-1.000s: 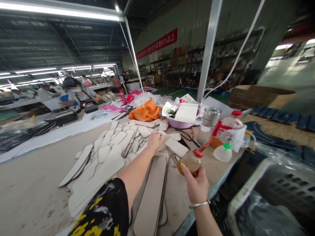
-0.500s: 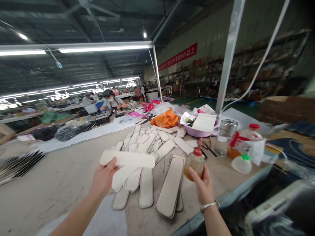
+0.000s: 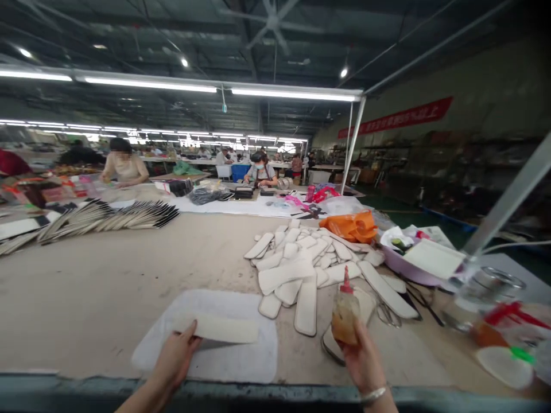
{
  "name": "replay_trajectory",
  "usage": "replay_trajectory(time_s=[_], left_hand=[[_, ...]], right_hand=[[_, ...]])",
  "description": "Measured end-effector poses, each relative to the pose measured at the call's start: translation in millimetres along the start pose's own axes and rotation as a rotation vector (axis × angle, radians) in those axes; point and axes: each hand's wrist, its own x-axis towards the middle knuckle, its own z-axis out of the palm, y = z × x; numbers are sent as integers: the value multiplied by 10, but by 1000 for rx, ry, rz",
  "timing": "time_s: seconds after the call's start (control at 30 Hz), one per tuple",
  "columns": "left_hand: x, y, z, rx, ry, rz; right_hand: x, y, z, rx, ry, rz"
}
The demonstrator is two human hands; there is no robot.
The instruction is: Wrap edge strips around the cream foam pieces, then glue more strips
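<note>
Between thumb and fingers, my left hand (image 3: 177, 353) grips the left end of a pale flat strip (image 3: 226, 329). The strip is over a white sheet (image 3: 241, 367) on the table. My right hand (image 3: 364, 358) is wrapped round a glue bottle (image 3: 345, 315) with a red nozzle pointing up and amber liquid inside. Behind the hands lies a heap of white oblong pieces (image 3: 306, 246) with rounded ends. A short stack of similar pieces (image 3: 331, 347) is partly hidden behind the bottle and right hand.
Fanned dark-edged pieces (image 3: 107, 221) lie at the left. An orange bag (image 3: 350, 226), a lilac basin (image 3: 402, 267), a clear jar (image 3: 477, 295) and a green-capped container (image 3: 503, 367) stand to the right. A person (image 3: 124, 163) sits beyond the table.
The view has swung left. My left hand has carried the strip from over the heap to above the white sheet. The bottle remains in my right hand, now in front of the stack.
</note>
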Motion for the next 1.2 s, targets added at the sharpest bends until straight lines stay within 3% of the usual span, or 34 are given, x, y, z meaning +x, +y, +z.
replay_trajectory(time_s=[0.1, 0.2, 0.33, 0.4, 0.53, 0.63, 0.73, 0.77, 0.83, 0.93, 1.0, 1.1, 1.2], left_hand=[[-94, -4, -81, -15, -137, -113], [-105, -24, -320, 201, -239, -177], [10, -70, -681, 443, -303, -193], [80, -92, -791, 583, -329, -78], [205, -132, -859, 867, -288, 289], [253, -155, -872, 891, -287, 453], [184, -145, -875, 847, -186, 702], [125, -136, -858, 786, -176, 718], [-42, -121, -773, 582, -313, 528], [-338, -115, -502, 122, -728, -105], [-498, -107, -262, -204, -875, -411], [-621, -78, 56, -579, -849, -530], [-646, -58, 199, -737, -749, -565]], right_hand=[[-314, 201, 137, 69, -33, 169], [-666, 420, 244, 53, -73, 324], [-992, 689, 355, -78, -119, 365], [-1052, 797, 400, -222, -96, 309], [-1047, 942, 489, -375, -25, 262], [-1040, 1007, 581, -408, -81, 306], [-1060, 1056, 713, -499, -144, 234], [-1067, 1071, 763, -526, -147, 191], [-1079, 1101, 857, -607, -111, 55], [-1105, 1152, 971, -903, -49, -237], [-1140, 1190, 1029, -1101, -77, -440], [-1207, 1229, 1097, -1230, -216, -639], [-1254, 1210, 1126, -1241, -299, -602]])
